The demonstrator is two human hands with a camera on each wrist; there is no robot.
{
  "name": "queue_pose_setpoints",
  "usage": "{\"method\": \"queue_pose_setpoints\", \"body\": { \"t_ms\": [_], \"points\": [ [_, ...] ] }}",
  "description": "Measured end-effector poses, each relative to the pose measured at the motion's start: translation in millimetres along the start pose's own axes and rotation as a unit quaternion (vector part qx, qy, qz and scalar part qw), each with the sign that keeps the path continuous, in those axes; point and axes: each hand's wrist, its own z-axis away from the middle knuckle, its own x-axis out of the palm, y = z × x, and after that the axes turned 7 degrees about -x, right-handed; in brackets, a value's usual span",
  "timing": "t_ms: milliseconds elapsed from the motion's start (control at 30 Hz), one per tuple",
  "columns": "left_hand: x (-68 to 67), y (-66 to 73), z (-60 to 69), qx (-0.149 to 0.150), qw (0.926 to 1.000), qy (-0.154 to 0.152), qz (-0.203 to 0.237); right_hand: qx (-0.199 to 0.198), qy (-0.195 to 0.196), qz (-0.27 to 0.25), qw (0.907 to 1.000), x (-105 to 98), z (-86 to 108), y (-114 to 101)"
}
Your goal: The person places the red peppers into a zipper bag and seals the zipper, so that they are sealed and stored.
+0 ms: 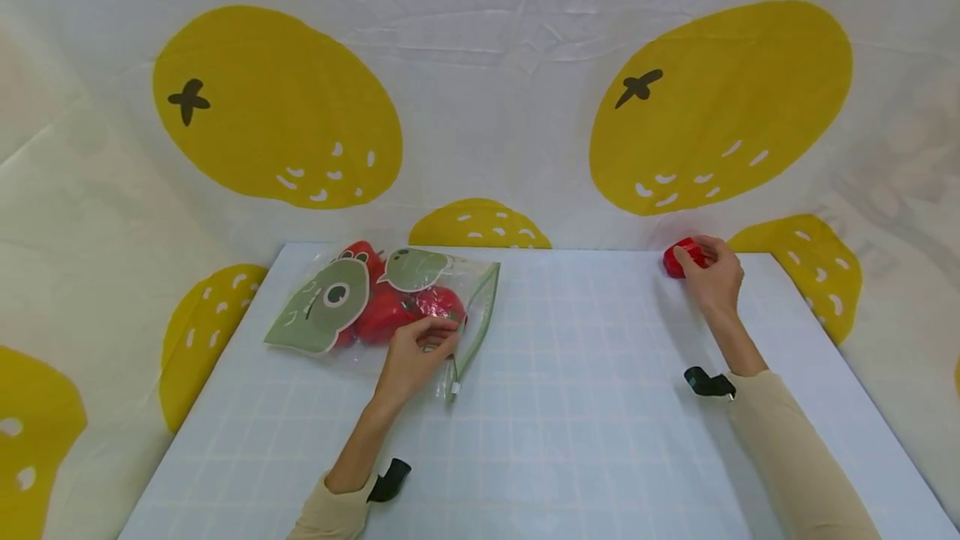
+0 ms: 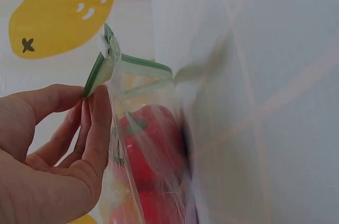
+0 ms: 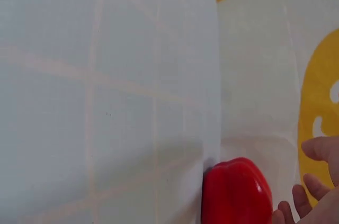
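A clear zip bag [image 1: 315, 315] with green animal prints lies at the back left of the table, its zip end toward the middle. Inside are several red vegetables, among them red bell peppers [image 2: 153, 144]. My left hand [image 1: 416, 357] pinches the bag's green zip edge [image 2: 94, 75] between thumb and fingers, and the bag's mouth gapes there. At the far right back edge stands a single red bell pepper [image 3: 238, 192] on the table. Over it reaches my right hand [image 1: 717, 277]; in the right wrist view its fingers are spread beside the pepper, not closed round it.
The table [image 1: 570, 407] carries a pale checked cover. Behind it hangs a white cloth [image 1: 480, 107] with large yellow fruit prints, meeting the table's back edge close to the single pepper. A black wrist device [image 1: 708, 382] sits by the right cuff.
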Motion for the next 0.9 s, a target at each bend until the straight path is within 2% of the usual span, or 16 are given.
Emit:
{"method": "queue_pose_setpoints", "body": {
  "t_ms": [200, 667, 800, 900],
  "points": [
    [0.9, -1.5, -0.6, 0.003, 1.0, -0.001, 0.007, 0.01, 0.005, 0.012, 0.9999, -4.6, -5.0, 6.5],
    [1.0, 0.1, 0.8, 0.004, 0.9999, 0.002, 0.012, 0.038, -0.025, 0.043, 0.998, -8.1, -17.4, 17.4],
    [1.2, 0.3, 0.9, 0.002, 1.0, 0.004, 0.004, 0.017, -0.025, 0.051, 0.9982, 0.4, -42.0, 66.8],
    [1.1, 0.5, 0.3, -0.003, 1.0, 0.004, -0.001, 0.013, -0.031, 0.048, 0.9983, 0.3, -45.6, 75.3]
  ]
}}
